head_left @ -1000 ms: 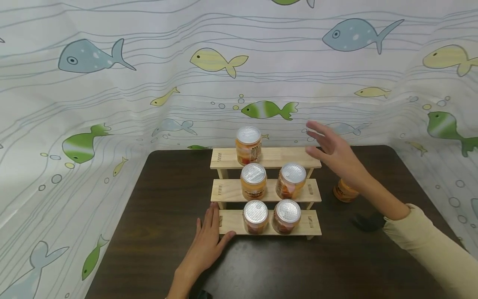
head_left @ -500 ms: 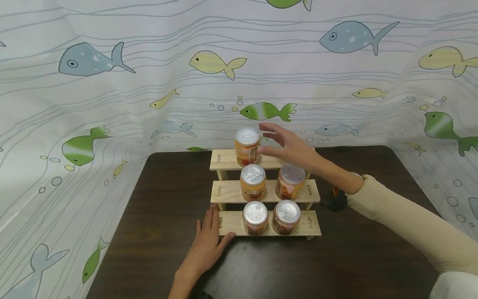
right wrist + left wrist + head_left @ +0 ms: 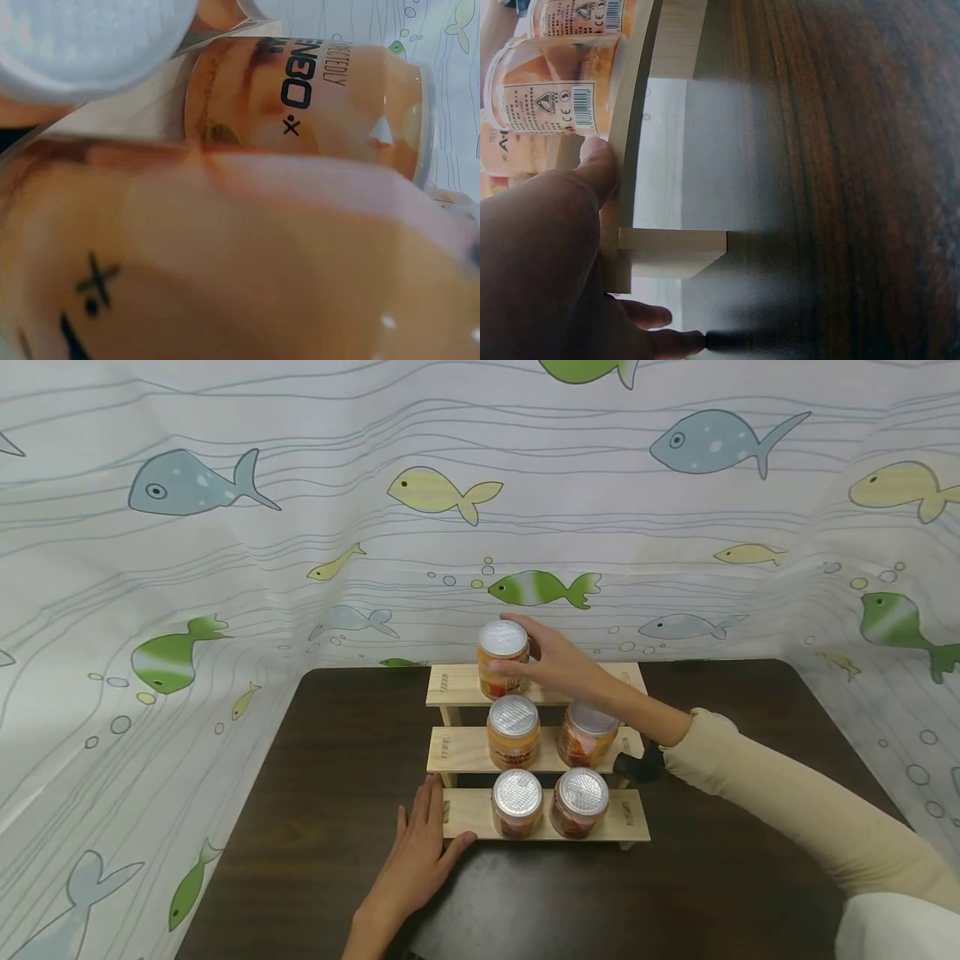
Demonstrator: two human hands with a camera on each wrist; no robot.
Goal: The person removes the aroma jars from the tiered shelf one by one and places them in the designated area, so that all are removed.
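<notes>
On the top tier of a three-step wooden rack (image 3: 468,814), my right hand (image 3: 551,662) holds an orange jar (image 3: 501,675) with a silver lid. Its thumb lies across the jar's front and its fingers reach behind. Two more jars stand on the middle tier, the left jar (image 3: 513,737) and the right jar (image 3: 587,739). My left hand (image 3: 412,856) rests at the left end of the bottom tier, fingers straight, thumb (image 3: 598,166) against the board near a jar (image 3: 555,86). The right wrist view shows jars close up and no clear part of that hand.
Two jars, a left one (image 3: 517,806) and a right one (image 3: 579,806), stand on the bottom tier. The rack sits on a dark wooden table (image 3: 315,760). A fish-patterned white curtain (image 3: 337,485) hangs behind and at the sides. My right forearm crosses above the rack's right end.
My right hand has moved left from the rack's right end to the top-tier jar and taken hold of it. The jar on the table at right is now hidden. My left hand stays put.
</notes>
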